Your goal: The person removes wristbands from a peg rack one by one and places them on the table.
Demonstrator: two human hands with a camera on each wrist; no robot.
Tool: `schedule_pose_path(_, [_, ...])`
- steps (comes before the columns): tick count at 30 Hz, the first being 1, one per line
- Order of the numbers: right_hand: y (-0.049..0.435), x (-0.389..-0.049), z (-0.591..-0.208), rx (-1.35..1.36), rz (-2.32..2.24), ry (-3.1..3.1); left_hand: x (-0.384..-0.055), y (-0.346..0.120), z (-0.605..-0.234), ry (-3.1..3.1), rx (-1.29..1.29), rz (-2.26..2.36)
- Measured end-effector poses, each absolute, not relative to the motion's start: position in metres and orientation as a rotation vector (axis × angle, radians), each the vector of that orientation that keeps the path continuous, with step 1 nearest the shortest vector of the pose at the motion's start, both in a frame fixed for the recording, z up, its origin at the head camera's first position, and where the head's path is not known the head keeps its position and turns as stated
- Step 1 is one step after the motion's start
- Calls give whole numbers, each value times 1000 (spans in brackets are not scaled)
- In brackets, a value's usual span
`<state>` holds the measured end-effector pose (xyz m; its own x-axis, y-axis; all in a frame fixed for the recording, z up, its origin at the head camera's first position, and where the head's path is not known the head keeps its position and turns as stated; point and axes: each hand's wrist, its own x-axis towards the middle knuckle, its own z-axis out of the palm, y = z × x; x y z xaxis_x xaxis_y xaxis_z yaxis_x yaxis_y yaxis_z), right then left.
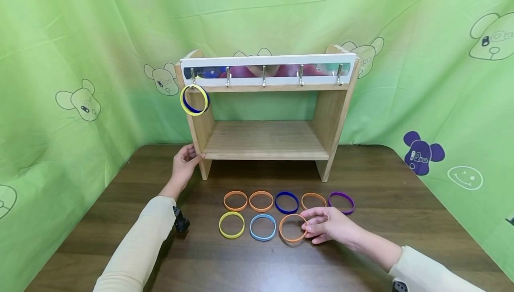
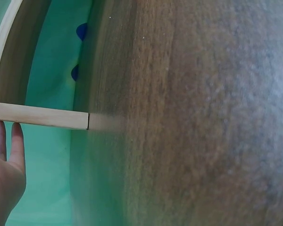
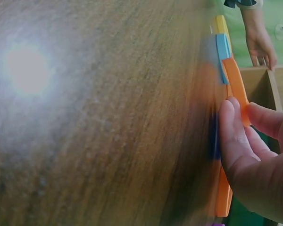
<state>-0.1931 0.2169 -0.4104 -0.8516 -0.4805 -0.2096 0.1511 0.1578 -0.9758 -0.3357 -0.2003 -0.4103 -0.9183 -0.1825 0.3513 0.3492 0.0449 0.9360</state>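
In the head view the left hand (image 1: 184, 163) holds the left side panel of a wooden rack (image 1: 265, 138). Its thumb lies across the panel's front edge; in the left wrist view the fingers (image 2: 17, 146) rest against the outer face. The right hand (image 1: 330, 226) pinches the right side of an orange wristband (image 1: 282, 232) between thumb and fingers. That band is tilted, its near side raised in the right wrist view. Beside it lie a light blue wristband (image 1: 263, 238) and a yellow wristband (image 1: 231, 236).
Behind lies a row of orange, dark blue (image 1: 287, 211) and purple wristbands (image 1: 348, 211). Several metal hooks (image 1: 264, 78) line the rack's top strip; the leftmost carries a yellow band (image 1: 194, 113) and a dark blue one. A green printed curtain (image 1: 257, 11) surrounds the table (image 1: 225, 269).
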Motion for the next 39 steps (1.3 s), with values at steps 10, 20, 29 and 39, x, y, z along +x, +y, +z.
schedule_pose_path(10, [217,-190,-415,-347,-1714,2014,-335,-201,-410,-1965,-182,-1940])
schedule_pose_path(20, [217,-190,-415,-350,-1658,2110,-335,-201,-410,-1960,-182,-1960])
schedule_pose_path(29, [215,-189,-415,-331,-1627,2174,-335,-200,-409,-1963,-172,-1932])
schedule_pose_path(39, [216,-188,-415,-324,-1619,2186,-335,-201,-410,-1982,-165,-1901])
